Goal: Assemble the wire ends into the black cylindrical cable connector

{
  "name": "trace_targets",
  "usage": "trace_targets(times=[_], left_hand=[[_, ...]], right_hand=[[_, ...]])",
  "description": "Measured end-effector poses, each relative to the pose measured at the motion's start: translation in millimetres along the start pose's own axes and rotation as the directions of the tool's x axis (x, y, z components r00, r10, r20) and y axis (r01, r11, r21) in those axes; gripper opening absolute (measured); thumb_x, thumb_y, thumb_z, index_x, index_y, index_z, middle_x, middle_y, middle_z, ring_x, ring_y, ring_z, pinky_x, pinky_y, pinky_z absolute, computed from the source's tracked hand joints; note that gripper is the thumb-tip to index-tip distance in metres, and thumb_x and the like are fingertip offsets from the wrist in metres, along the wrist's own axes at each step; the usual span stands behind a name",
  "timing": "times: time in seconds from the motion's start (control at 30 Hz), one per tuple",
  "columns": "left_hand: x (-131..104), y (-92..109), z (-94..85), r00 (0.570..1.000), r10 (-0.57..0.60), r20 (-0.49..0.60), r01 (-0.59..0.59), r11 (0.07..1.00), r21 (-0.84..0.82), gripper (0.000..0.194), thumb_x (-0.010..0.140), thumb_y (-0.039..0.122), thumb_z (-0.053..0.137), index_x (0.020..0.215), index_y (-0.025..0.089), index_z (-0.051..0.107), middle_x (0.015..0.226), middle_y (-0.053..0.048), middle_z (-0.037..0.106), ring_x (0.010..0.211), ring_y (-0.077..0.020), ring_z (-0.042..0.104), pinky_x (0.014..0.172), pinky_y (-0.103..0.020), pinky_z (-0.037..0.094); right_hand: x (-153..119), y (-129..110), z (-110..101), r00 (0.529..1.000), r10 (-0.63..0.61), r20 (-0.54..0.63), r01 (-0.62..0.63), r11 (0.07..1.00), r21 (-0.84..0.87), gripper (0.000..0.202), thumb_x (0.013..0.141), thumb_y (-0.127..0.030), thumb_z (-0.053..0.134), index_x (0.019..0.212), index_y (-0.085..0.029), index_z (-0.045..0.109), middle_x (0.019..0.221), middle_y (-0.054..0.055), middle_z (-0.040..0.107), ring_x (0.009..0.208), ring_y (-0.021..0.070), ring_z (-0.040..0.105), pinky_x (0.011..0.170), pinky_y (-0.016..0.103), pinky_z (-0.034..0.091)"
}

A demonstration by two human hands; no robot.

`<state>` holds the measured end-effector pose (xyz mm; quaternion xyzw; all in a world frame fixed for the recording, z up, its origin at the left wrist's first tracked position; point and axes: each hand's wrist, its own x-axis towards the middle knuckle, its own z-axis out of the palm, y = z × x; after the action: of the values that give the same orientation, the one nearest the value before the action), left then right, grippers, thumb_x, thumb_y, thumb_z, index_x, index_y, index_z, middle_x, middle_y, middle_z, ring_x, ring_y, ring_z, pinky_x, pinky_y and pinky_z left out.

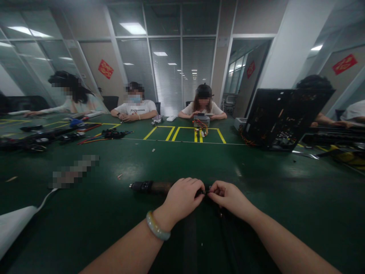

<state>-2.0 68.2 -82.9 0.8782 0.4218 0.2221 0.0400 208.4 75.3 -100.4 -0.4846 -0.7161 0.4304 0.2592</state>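
My left hand (184,193) is closed, thumb and fingers pinched at a small dark part whose kind I cannot make out. Facing it, my right hand (229,196) pinches at the same spot, the fingertips of both hands almost meeting. Behind my left hand lies a dark cylindrical tool with a metal tip, like an electric screwdriver (146,186), pointing left; my hand hides its other end. From beneath my right hand a dark strip or cable (224,232) runs down toward me, too dim to tell its kind.
Black cables and connectors (111,133) lie at the far left. A black computer case (281,118) stands at the back right. Across the green table (128,163), a person handles a power supply (202,121) with coloured wires. A white cord (47,196) runs along the left.
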Motion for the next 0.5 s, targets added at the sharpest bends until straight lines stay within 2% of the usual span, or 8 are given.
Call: trace_targets(times=[0.23, 0.5], left_hand=[[-0.1, -0.9, 1.6, 1.000, 0.004, -0.003, -0.004, 1.000, 0.013, 0.011, 0.085, 0.026, 0.065, 0.093, 0.022, 0.058, 0.092, 0.001, 0.063, 0.089, -0.0203, 0.058, 0.077, -0.035, 0.042], [-0.4, -2.2, 2.6, 1.000, 0.007, -0.007, -0.007, 1.000, 0.002, 0.013, 0.085, 0.021, 0.064, 0.096, 0.023, 0.057, 0.095, 0.002, 0.063, 0.090, -0.0195, 0.058, 0.079, -0.035, 0.042]], right_hand=[[-1.1, -6.2, -3.3, 1.000, 0.008, 0.028, -0.007, 0.999, -0.034, 0.017, 0.085, -0.033, 0.065, 0.090, -0.017, 0.062, 0.071, -0.001, 0.063, 0.060, 0.0126, 0.059, 0.051, 0.020, 0.043], [-1.7, -3.0, -7.2, 0.997, 0.035, 0.064, -0.034, 0.999, -0.017, 0.018, 0.086, -0.034, 0.065, 0.095, -0.018, 0.063, 0.077, 0.001, 0.067, 0.065, 0.0146, 0.064, 0.054, 0.021, 0.047]])
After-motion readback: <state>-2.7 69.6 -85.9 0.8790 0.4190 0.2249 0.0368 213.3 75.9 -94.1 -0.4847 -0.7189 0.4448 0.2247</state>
